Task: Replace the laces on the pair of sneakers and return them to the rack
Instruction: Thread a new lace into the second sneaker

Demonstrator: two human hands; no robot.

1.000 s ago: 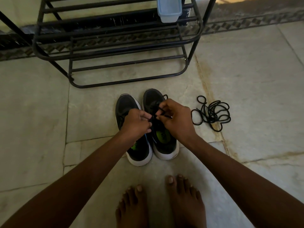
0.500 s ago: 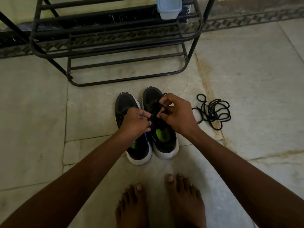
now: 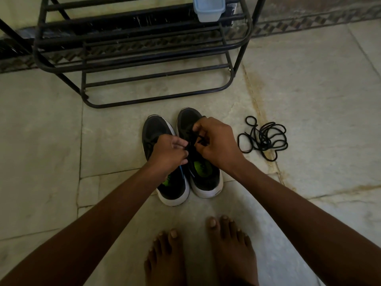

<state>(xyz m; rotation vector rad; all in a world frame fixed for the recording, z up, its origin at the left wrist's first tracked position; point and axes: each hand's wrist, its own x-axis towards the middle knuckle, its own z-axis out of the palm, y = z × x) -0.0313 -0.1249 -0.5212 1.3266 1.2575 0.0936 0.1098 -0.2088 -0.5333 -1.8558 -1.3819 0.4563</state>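
Two hands on right sneaker | since 1 s ago: left hand and right hand barely shifted, fingers curled, pinching the shoe's black lace at the eyelets | pair on floor by rack, loose lace lies right | judgement: lacing still mid-step, racking pending

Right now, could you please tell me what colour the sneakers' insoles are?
Bright lime green insoles, seen best in the head view.
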